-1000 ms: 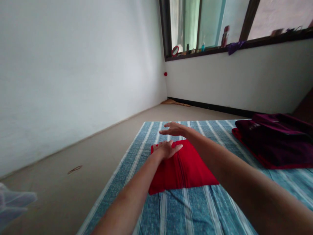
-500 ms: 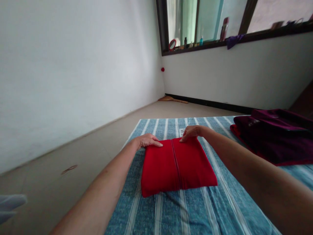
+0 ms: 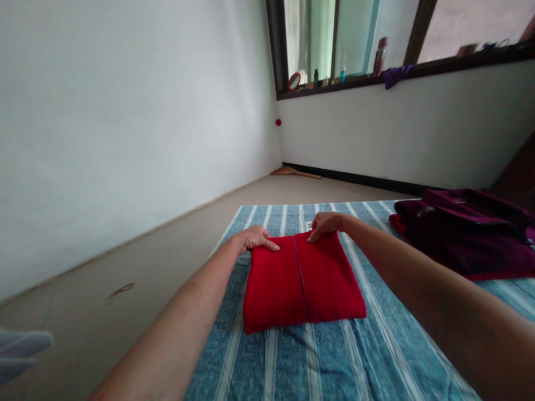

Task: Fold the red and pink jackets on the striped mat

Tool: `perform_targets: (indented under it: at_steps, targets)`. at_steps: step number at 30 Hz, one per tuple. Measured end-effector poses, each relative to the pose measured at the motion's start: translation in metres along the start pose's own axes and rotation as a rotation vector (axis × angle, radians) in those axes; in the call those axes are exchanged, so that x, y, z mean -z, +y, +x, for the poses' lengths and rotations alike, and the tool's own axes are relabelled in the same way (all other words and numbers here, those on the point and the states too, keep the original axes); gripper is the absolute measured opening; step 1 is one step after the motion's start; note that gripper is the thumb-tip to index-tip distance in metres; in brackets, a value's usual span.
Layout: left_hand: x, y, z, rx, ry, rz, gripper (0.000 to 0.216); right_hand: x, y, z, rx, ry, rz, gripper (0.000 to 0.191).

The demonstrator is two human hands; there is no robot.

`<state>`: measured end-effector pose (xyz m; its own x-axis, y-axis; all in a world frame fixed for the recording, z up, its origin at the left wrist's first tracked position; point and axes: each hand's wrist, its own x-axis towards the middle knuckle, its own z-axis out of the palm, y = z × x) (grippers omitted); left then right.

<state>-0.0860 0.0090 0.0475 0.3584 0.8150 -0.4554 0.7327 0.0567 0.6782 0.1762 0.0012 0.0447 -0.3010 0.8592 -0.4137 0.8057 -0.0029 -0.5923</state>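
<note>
A red zip-up jacket (image 3: 276, 289), folded into a flat bundle, lies on a blue-and-white striped sheet (image 3: 288, 362). Its zipper runs down the middle toward me. At the far left corner, my left hand (image 3: 256, 239) grips the edge, thumb on top and the other fingers underneath or behind. My right hand (image 3: 325, 224) pinches the far edge right of the zipper, also with the thumb on top. The fingertips below the cloth are hidden.
A pile of folded dark purple clothes (image 3: 460, 234) sits on the sheet at the right. Beyond the bed, a broom (image 3: 292, 171) lies on the floor by the wall. Bottles and a round mirror (image 3: 294, 82) line the windowsill. A looped cord (image 3: 121, 290) is on the floor at left.
Both hands keep their hold on the red jacket's far edge. The near edge of the jacket has shifted slightly, and the whole view has tilted a little.
</note>
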Motion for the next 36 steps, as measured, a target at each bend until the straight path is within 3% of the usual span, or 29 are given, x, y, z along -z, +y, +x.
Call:
perform_targets:
  at_steps: [4,7,10,13,15,18,19,22,25,28,33,36]
  targets:
    - [0.017,0.033,-0.032,-0.155,0.133,0.188,0.045,0.023,-0.02,-0.034,0.107,0.1,-0.069,0.032]
    - [0.029,0.068,-0.08,-0.306,0.274,0.29,0.057,0.046,-0.042,-0.084,0.234,0.248,-0.154,0.033]
    - [0.01,0.086,-0.142,-0.521,0.532,0.514,0.062,0.036,-0.053,-0.148,0.348,0.498,-0.271,0.026]
    - [-0.053,0.059,-0.196,-0.772,0.725,0.875,0.046,-0.033,-0.034,-0.205,0.454,0.67,-0.374,0.006]
    - [-0.107,0.021,-0.218,-0.92,0.755,1.073,0.04,-0.099,-0.006,-0.23,0.665,0.804,-0.569,0.016]
    - [-0.175,-0.034,-0.237,-1.024,0.715,1.141,0.038,-0.187,0.034,-0.249,0.801,0.863,-0.662,0.029]
    - [-0.189,-0.046,-0.24,-1.021,0.713,1.136,0.038,-0.206,0.043,-0.252,0.858,0.963,-0.709,0.035]
    - [-0.202,-0.056,-0.249,-0.977,0.699,1.075,0.034,-0.23,0.052,-0.255,0.736,0.949,-0.703,0.031]
    - [-0.191,-0.043,-0.255,-0.964,0.651,0.946,0.033,-0.225,0.048,-0.258,0.698,0.853,-0.647,0.025]
    - [-0.185,-0.027,-0.253,-0.924,0.708,0.797,0.03,-0.217,0.041,-0.263,0.714,0.8,-0.585,0.015]
    - [-0.191,-0.006,-0.233,-0.768,0.893,0.779,0.023,-0.208,0.022,-0.262,0.741,0.89,-0.483,0.012]
    - [-0.193,0.001,-0.221,-0.692,0.902,0.812,0.029,-0.205,0.004,-0.251,0.729,0.936,-0.44,0.016]
